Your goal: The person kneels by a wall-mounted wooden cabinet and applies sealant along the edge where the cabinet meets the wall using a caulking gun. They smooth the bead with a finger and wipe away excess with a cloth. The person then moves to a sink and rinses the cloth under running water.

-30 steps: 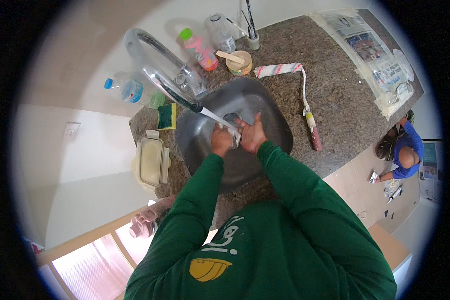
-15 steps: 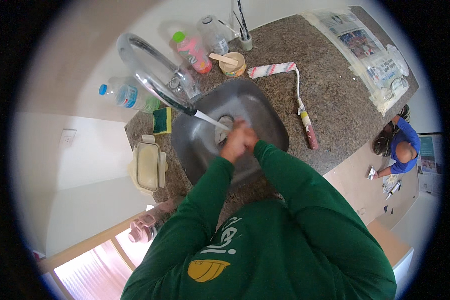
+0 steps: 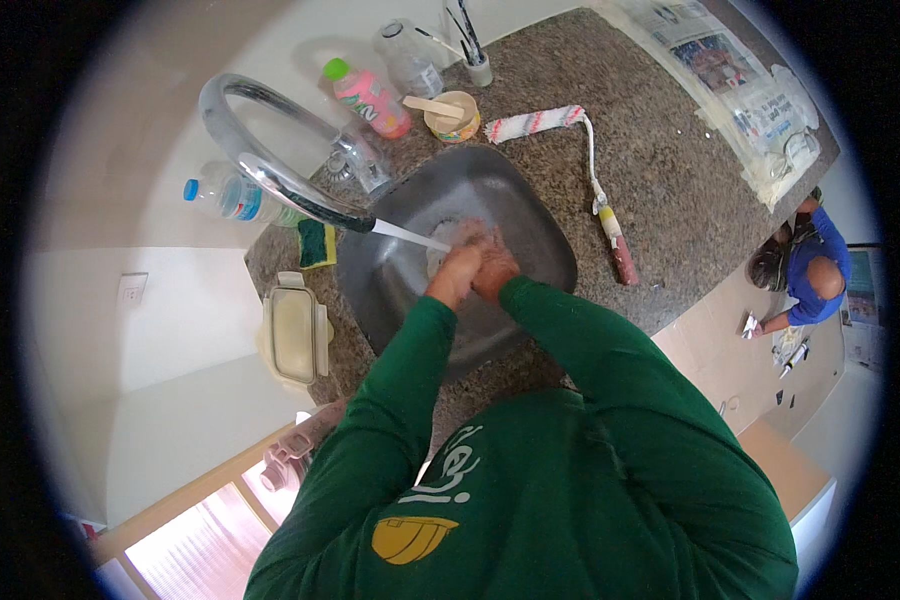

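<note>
Water runs from the curved chrome faucet (image 3: 270, 180) in a white stream onto my hands over the dark grey sink (image 3: 385, 290). My left hand (image 3: 455, 272) and my right hand (image 3: 494, 268) press against each other low in the basin, wet and partly blurred. Their fingers overlap, and I cannot make out anything held between them. Foamy water lies around the drain just past the hands. A green and yellow sponge (image 3: 316, 244) rests on the counter by the sink's left edge.
A paint roller (image 3: 535, 124) lies right of the sink on the speckled counter (image 3: 660, 190). Behind the sink stand a pink bottle (image 3: 372, 102), a tub (image 3: 454, 120) and a brush cup (image 3: 478, 72). A lidded container (image 3: 294, 330) sits left. A person (image 3: 816, 265) crouches at far right.
My hands have shifted slightly left, rubbing together under the stream; the fingers reach further up the basin. The whole view has moved a little. The person at right has shifted slightly.
</note>
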### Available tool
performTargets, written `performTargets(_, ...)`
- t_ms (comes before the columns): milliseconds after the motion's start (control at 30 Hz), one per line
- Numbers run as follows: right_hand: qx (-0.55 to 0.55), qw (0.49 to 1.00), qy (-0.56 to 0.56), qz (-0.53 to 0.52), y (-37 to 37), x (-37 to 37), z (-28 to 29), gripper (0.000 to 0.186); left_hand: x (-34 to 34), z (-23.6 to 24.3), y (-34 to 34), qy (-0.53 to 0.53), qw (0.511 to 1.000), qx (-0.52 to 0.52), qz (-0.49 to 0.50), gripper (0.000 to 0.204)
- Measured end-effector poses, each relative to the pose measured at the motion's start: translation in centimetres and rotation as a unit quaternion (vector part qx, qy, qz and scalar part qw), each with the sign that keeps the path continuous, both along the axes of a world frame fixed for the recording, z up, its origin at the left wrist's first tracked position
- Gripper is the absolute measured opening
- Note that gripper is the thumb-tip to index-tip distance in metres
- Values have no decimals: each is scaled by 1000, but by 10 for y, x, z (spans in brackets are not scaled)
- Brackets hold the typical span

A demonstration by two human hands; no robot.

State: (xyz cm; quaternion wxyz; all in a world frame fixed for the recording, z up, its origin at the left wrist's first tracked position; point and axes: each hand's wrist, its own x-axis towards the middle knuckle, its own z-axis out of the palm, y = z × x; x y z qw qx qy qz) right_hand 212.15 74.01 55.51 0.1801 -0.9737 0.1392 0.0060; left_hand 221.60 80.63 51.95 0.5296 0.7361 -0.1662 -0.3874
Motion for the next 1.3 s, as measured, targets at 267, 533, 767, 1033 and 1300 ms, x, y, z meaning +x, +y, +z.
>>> performTargets(267, 300, 954, 26, -7, 19, 16, 38, 34, 34, -2, 33, 359, 923, 1, 137, 46)
performTargets(533, 541, 805, -172, -173, -36, 29, -95, 36, 0, -8, -13, 243, 965, 23, 97, 55)
performTargets(767, 948, 88, -235, -194, 2, 24, -50, 59, 15, 11, 3, 336, 916, -155, 156, 50)
performTargets(1033, 850, 263, -210, -404, -3, 39, 3, 65, 0, -31, -13, 342, 917, -35, 204, 41)
performTargets(1300, 765, 513, -109, -373, 0, 8, -14, 22, 28, 21, -9, -297, 921, 253, 0, 39)
